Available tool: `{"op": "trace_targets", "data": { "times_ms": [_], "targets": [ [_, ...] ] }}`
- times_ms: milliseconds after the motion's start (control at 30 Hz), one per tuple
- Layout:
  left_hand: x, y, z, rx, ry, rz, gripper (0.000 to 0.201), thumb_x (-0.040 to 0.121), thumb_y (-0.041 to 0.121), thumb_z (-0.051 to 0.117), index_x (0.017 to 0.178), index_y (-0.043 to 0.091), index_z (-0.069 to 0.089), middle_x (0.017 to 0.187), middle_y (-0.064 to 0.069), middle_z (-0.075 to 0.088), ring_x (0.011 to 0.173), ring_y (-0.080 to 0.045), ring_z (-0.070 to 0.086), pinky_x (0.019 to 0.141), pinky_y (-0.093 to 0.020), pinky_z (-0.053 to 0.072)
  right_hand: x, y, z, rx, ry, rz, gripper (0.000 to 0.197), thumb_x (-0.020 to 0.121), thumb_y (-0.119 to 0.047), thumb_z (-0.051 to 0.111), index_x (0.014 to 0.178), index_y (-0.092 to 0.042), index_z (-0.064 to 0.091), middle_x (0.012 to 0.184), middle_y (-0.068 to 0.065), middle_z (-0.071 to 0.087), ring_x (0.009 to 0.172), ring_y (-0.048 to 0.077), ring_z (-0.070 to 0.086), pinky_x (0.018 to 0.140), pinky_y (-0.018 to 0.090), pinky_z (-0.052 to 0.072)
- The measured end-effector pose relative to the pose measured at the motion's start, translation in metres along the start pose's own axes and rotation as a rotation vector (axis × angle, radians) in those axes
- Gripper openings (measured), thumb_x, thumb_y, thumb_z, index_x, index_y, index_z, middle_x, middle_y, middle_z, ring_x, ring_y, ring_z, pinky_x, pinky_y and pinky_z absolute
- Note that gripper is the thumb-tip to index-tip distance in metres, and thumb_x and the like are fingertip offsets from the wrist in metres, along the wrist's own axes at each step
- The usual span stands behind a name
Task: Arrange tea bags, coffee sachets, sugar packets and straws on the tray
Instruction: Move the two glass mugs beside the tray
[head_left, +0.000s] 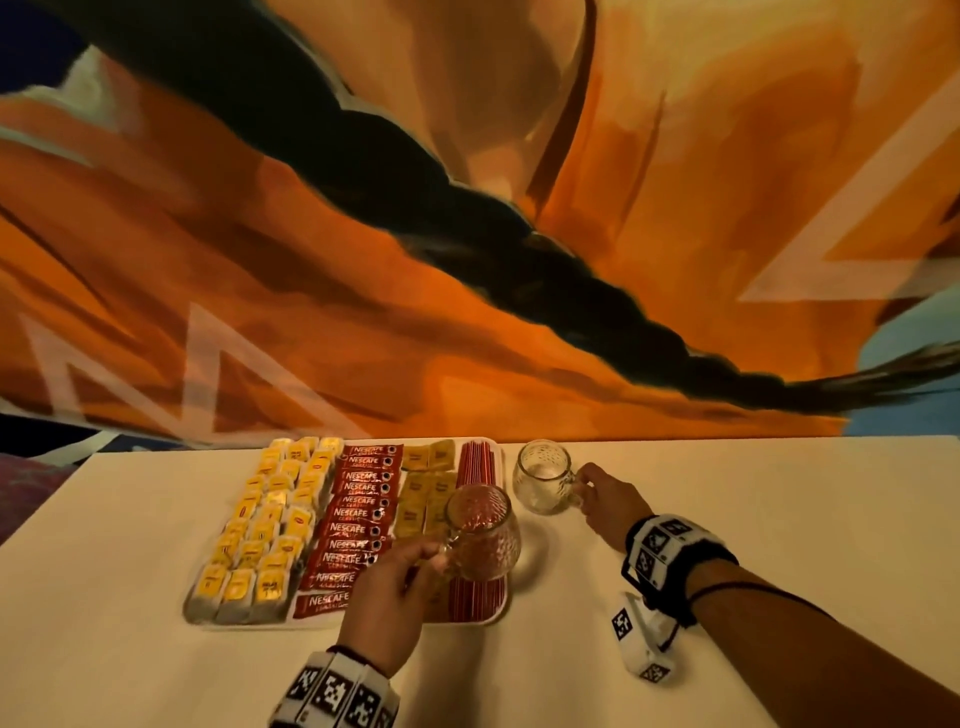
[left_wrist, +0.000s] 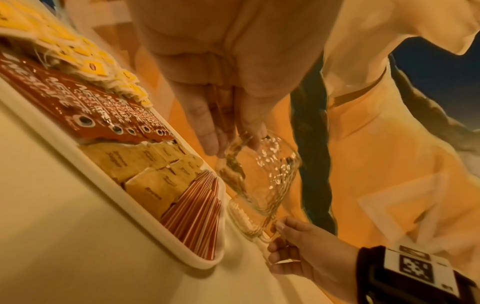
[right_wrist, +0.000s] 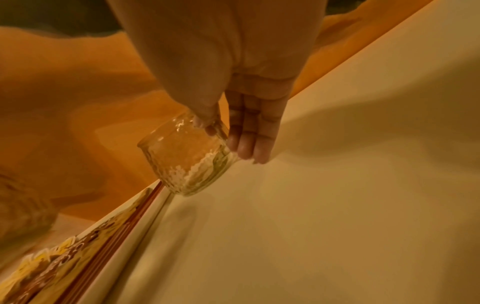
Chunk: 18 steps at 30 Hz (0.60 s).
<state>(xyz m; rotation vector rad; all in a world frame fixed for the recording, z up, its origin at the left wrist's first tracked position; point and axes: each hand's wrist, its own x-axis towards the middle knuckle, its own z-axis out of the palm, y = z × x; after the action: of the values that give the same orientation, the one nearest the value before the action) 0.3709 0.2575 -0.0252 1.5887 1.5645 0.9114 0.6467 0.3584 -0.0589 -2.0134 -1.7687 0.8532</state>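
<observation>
The white tray (head_left: 200, 618) holds yellow tea bags (head_left: 265, 525) at the left, then red coffee sachets (head_left: 358, 514), brown sugar packets (head_left: 423, 483) and red-and-white straws (head_left: 478, 462) along its right side. My left hand (head_left: 431, 551) grips the handle of a clear glass mug (head_left: 483, 535), which is lifted over the tray's right part. In the left wrist view this mug (left_wrist: 265, 170) hangs tilted under my fingers (left_wrist: 207, 139). My right hand (head_left: 587, 480) pinches the handle of a second glass mug (head_left: 543, 475), which stands on the table right of the tray. In the right wrist view this second mug (right_wrist: 187, 160) stands by the tray's edge.
The table (head_left: 779, 519) is covered in white cloth. An orange patterned fabric (head_left: 363, 312) with a dark stripe hangs close behind the table's far edge. A white block with black markers (head_left: 641, 644) lies near my right forearm.
</observation>
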Motion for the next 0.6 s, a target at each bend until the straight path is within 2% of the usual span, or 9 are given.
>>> {"op": "trace_targets", "data": {
  "times_ms": [100,167,233,300,333,433,500,600],
  "targets": [
    [0.005,-0.002,0.002,-0.013,0.003,-0.019,0.019,0.090,0.026,0.061,0.089,0.045,0.060,0.100,0.006,0.069,0.093,-0.014,0.065,0.080,-0.029,0.052,-0.001,-0.001,-0.003,0.038,0.025,0.002,0.008,0.098,-0.017,0.045,0.093,-0.023,0.047,0.077,0.006,0.059,0.071,0.027,0.056,0.064,0.035,0.044],
    [0.007,-0.002,0.004,-0.026,0.013,-0.033,0.022,0.090,0.025,0.062,0.085,0.047,0.060,0.099,0.006,0.069,0.095,-0.017,0.065,0.084,-0.035,0.053,-0.005,-0.003,-0.007,0.061,0.071,0.002,0.004,0.097,-0.023,0.051,0.100,-0.021,0.053,0.085,0.007,0.063,0.081,0.030,0.061,0.071,0.033,0.046],
    [0.008,0.000,0.006,-0.059,0.020,-0.039,0.025,0.089,0.026,0.063,0.081,0.049,0.065,0.098,0.010,0.069,0.096,-0.017,0.066,0.088,-0.040,0.053,-0.013,-0.006,-0.010,0.091,0.160,-0.014,0.023,0.094,-0.033,0.057,0.112,-0.018,0.054,0.097,0.007,0.063,0.090,0.027,0.062,0.079,0.033,0.046],
    [0.008,0.003,0.008,-0.107,0.018,-0.052,0.028,0.088,0.030,0.065,0.082,0.057,0.066,0.100,0.009,0.070,0.097,-0.018,0.067,0.088,-0.044,0.054,-0.031,-0.016,-0.009,0.253,0.243,-0.039,0.030,0.091,-0.039,0.061,0.113,-0.020,0.056,0.097,0.004,0.063,0.089,0.023,0.061,0.080,0.035,0.048],
    [0.008,0.007,0.010,-0.142,0.019,-0.060,0.031,0.087,0.029,0.065,0.081,0.059,0.066,0.100,0.007,0.071,0.097,-0.019,0.067,0.088,-0.046,0.054,-0.043,-0.022,-0.008,0.376,0.240,-0.054,0.029,0.089,-0.040,0.063,0.111,-0.022,0.057,0.095,0.001,0.063,0.086,0.021,0.061,0.078,0.036,0.049],
    [0.005,0.016,0.017,-0.210,0.019,-0.075,0.032,0.089,0.026,0.063,0.078,0.056,0.069,0.097,0.007,0.072,0.096,-0.021,0.068,0.087,-0.047,0.055,-0.079,-0.036,0.006,0.705,0.060,-0.106,0.033,0.085,-0.045,0.065,0.115,-0.031,0.059,0.104,-0.004,0.061,0.088,0.017,0.062,0.068,0.028,0.047],
    [0.002,0.020,0.020,-0.219,0.006,-0.085,0.025,0.089,0.028,0.062,0.081,0.051,0.070,0.095,0.006,0.074,0.094,-0.018,0.069,0.088,-0.044,0.055,-0.094,-0.040,0.016,0.779,-0.047,-0.143,0.051,0.079,-0.049,0.067,0.126,-0.034,0.054,0.117,-0.009,0.059,0.098,0.016,0.064,0.071,0.027,0.051],
    [-0.001,0.023,0.024,-0.289,0.011,-0.128,0.021,0.091,0.019,0.061,0.086,0.037,0.070,0.098,-0.002,0.073,0.095,-0.021,0.069,0.084,-0.038,0.057,-0.101,-0.040,0.026,0.867,-0.092,-0.162,0.066,0.077,-0.035,0.075,0.135,-0.037,0.045,0.125,-0.016,0.055,0.105,0.016,0.065,0.080,0.029,0.055]
  ]
}}
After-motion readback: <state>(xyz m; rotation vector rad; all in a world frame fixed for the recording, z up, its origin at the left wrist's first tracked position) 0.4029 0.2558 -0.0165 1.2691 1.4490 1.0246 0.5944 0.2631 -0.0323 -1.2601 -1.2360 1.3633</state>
